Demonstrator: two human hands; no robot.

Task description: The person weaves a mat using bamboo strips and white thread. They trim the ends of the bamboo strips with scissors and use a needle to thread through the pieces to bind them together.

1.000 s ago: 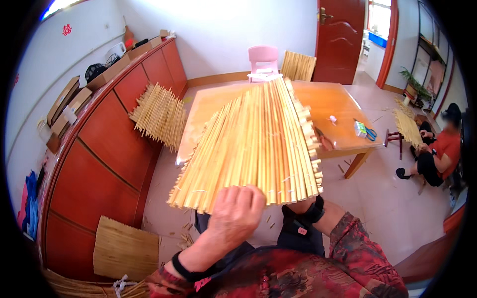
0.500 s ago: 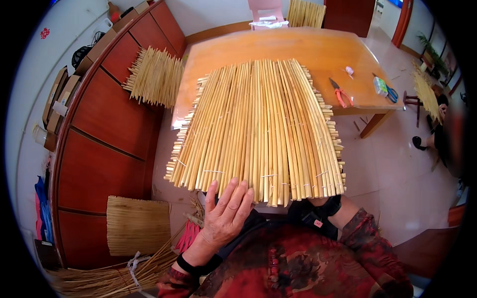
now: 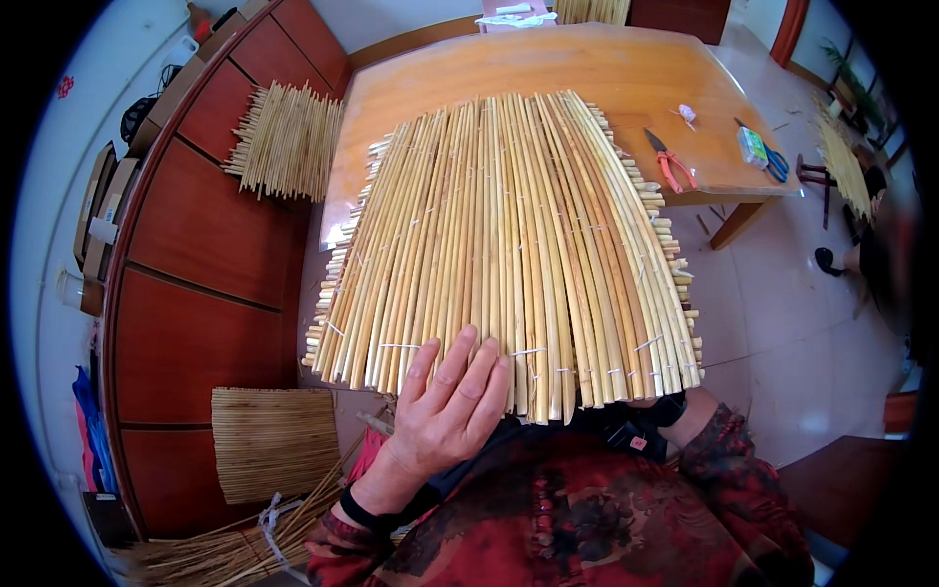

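A mat of straight, pale reed stalks (image 3: 489,235), bound with short white thread stitches, spans from the table to above my lap. Crosswise stalk ends (image 3: 675,264) stick out beneath it along both sides. My left hand (image 3: 450,396) lies palm down on the near edge, left of the middle, its fingers stretched out over the stalks; its thumb is hidden. From the lower right, my right forearm (image 3: 696,416) reaches under the mat's near right corner. The mat covers my right hand, so its fingers cannot be seen.
On the orange-brown table (image 3: 421,73) lie red-handled pliers (image 3: 671,161), pink thread (image 3: 688,114), a small box (image 3: 752,148) and blue-handled scissors (image 3: 775,164). Red-brown cabinets (image 3: 205,225) line the left. Other mats (image 3: 289,140) and a reed bundle (image 3: 235,558) stand nearby. A person sits far right.
The mat's near edge appears lower and wider, closer to me. My left hand has slid slightly up onto the stalks and right. The whole view has shifted a little.
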